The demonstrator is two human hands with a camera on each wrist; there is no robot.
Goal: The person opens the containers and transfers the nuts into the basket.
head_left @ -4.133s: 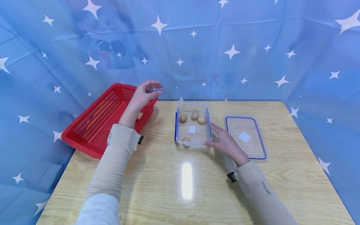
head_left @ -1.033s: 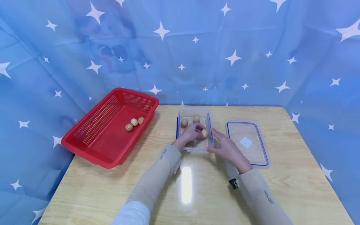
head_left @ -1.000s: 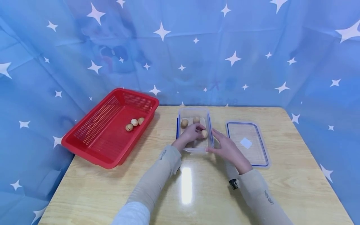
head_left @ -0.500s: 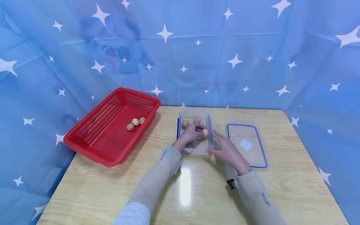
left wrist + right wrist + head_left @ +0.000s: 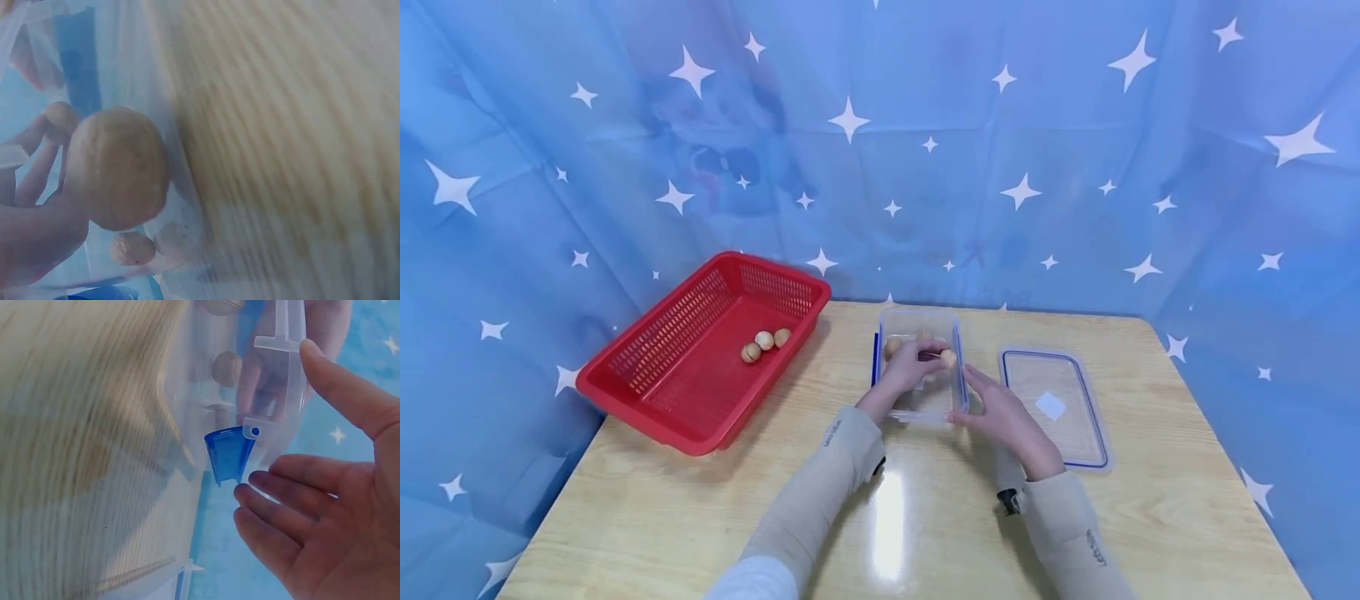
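Note:
My left hand (image 5: 910, 367) reaches into a clear plastic container (image 5: 917, 417) and pinches a walnut (image 5: 948, 358) at its fingertips. In the left wrist view that held walnut (image 5: 61, 119) sits beyond a larger-looking, nearer walnut (image 5: 119, 169). More walnuts (image 5: 892, 347) lie inside, partly covered by the hand. My right hand (image 5: 1003, 417) is at the container's right side, fingers extended. In the right wrist view its thumb touches the rim near a blue latch (image 5: 228, 453), while the other fingers stand apart from the wall.
A red slotted basket (image 5: 700, 433) stands on the left, with three walnuts (image 5: 764, 340) near its right wall. Right of the container lies its clear lid (image 5: 1051, 437) with a blue seal. A starry blue curtain (image 5: 925, 167) hangs behind the wooden table (image 5: 820, 550).
From above the red basket, my left hand has come over into the container and grips a walnut, lifted slightly in the last half second. My right hand stays beside the container.

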